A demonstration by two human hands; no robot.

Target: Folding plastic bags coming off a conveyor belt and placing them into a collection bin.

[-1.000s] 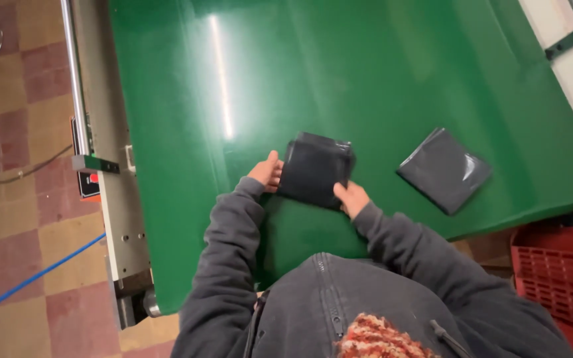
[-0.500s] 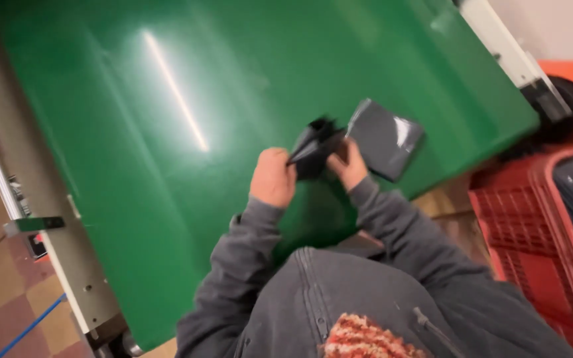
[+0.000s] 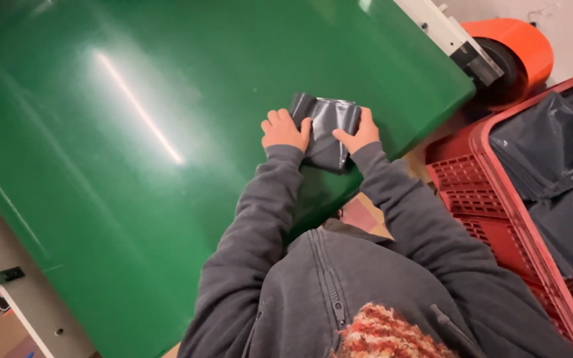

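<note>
I am pressing a folded dark plastic bag flat on the green belt, left hand and right hand clasping its edges, judging squaring comes next.

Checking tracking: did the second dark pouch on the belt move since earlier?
Cannot tell. No separate pouch shows now; the hands press dark pouches near the green belt edge.

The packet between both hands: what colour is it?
Dark grey, glossy plastic packet, seen in the head view.
</note>
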